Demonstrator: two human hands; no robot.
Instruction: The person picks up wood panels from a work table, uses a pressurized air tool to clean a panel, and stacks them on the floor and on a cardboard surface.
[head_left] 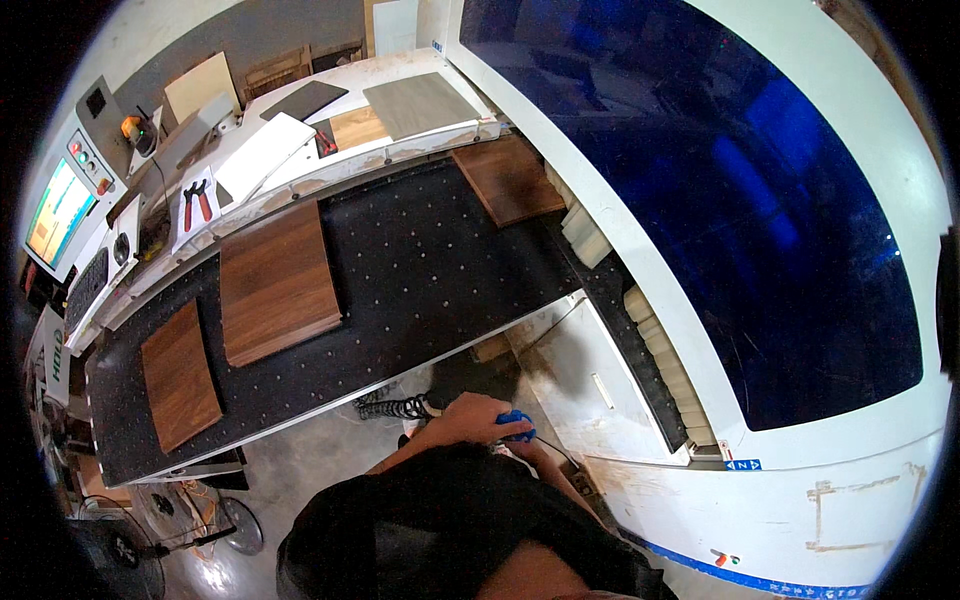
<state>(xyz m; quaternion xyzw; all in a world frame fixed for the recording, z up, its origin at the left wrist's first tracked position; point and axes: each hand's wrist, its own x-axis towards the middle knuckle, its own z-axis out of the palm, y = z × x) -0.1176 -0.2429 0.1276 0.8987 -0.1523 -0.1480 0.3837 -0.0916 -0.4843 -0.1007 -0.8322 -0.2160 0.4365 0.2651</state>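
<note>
My left hand (472,420) is in front of my body, its fingers closed around a small blue handheld thing (515,426). Its exact kind is too small to make out. My right hand (528,450) lies just below it, close to the blue thing; its fingers are mostly hidden. A black coiled hose (395,406) reaches toward my left wrist from the left. Beyond my hands, a black, dotted machine bed (400,270) carries brown wood-grain panels: a narrow one (180,375) at left, a larger one (278,285) beside it, and another (508,180) at the machine's opening.
The white machine housing with a dark blue window (700,200) rises at right, pale curtain strips (590,240) along its opening. Behind the bed, a white worktop (350,85) holds panels and red-handled pliers (197,203). A control screen (60,215) and keyboard (88,285) stand far left, above a fan (115,545).
</note>
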